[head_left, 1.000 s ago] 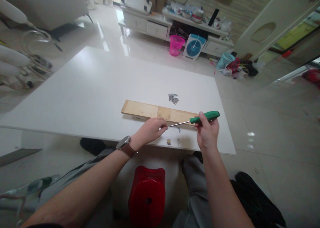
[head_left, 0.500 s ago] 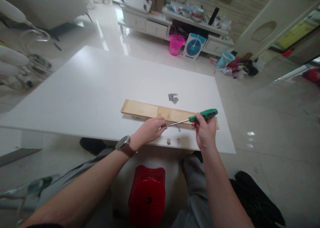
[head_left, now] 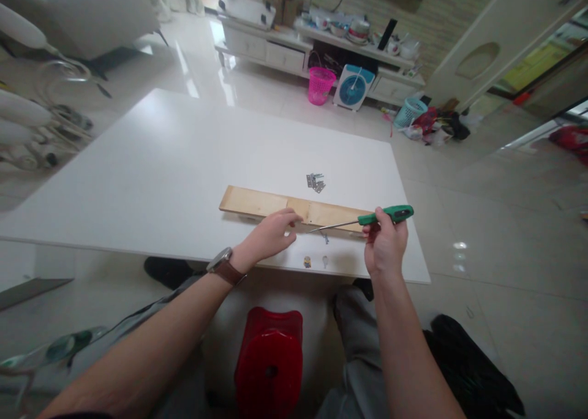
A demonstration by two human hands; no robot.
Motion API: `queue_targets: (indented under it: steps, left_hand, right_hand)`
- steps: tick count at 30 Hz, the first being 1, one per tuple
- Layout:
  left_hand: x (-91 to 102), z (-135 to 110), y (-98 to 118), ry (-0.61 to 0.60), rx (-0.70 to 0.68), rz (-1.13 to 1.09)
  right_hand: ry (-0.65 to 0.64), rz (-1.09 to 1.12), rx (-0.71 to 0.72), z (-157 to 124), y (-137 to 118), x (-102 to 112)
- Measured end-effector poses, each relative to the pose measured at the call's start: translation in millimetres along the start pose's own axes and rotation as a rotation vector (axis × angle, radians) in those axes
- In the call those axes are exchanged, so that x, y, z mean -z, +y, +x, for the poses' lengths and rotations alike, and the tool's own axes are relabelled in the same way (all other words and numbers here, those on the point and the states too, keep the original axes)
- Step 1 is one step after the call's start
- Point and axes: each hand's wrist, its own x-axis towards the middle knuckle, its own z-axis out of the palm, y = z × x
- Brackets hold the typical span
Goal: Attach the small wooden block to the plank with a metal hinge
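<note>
A long wooden board lies across the near part of the white table. My right hand grips the green handle of a screwdriver, whose metal shaft points left toward the board's front edge. My left hand rests against the board's near edge beside the shaft tip, fingers curled together; what they hold, if anything, is hidden. A small screw lies just under the shaft. Several small metal hinges sit behind the board.
Two small bits lie near the table's front edge. A red plastic stool stands between my knees. On the floor beyond the table are a pink basket, a blue fan and a low white cabinet.
My right hand and the screwdriver shifted slightly right, drawing the tip away from my left fingers. My left hand moved a little up against the board.
</note>
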Motion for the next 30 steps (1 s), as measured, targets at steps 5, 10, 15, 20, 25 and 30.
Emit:
queue_targets:
  steps: [5,10,15,20,25,30]
  left_hand:
    - [-11.0,10.2,-7.8,0.140,0.008,0.003]
    - [-34.0,25.9,-14.7,0.264,0.096,0.083]
    - [-53.0,40.9,-18.7,0.329,0.095,0.138]
    - [-66.2,50.0,-20.2,0.303,0.128,0.200]
    - [-61.8,48.9,-25.3,0.310,0.129,0.268]
    - [-40.1,40.6,-37.5,0.308,0.140,0.272]
  right_hand:
    - [0.063,0.058,0.036,6.6,-10.5,9.2]
    - [0.099,0.096,0.040,11.2,-17.8,19.5]
    - [0.128,0.118,0.036,14.4,-22.7,25.4]
    - [0.117,0.119,0.038,15.9,-25.7,29.0]
    - [0.123,0.111,0.036,17.2,-26.6,31.1]
    - [0.112,0.102,0.043,17.0,-25.5,29.3]
